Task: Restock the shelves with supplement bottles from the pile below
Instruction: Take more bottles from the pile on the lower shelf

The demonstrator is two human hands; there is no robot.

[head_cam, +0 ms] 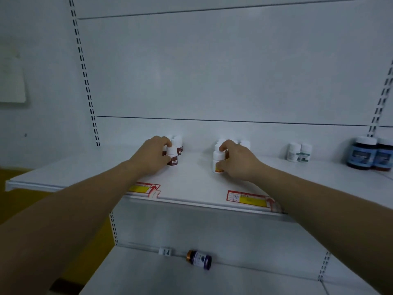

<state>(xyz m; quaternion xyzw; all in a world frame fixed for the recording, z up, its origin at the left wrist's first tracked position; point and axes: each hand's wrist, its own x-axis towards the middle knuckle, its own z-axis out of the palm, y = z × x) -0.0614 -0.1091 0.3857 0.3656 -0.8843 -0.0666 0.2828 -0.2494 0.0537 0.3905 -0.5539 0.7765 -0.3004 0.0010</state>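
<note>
Both my arms reach over a white shelf (191, 182). My left hand (152, 154) grips a small white bottle with a dark red label (172, 156), standing on the shelf in front of a cluster of like bottles (177, 143). My right hand (235, 160) grips a small white bottle with an orange-marked label (218, 161), upright on the shelf before another group of white bottles (244, 143). On the lower shelf lie a purple bottle with a gold cap (200, 259) and a small white bottle (164, 251).
Two white bottles with green labels (298, 153) stand further right, then two large dark bottles with blue labels (371, 154) at the far right. Red and yellow price tags (248, 199) sit on the shelf's front edge. Slotted uprights (87, 81) flank the back panel.
</note>
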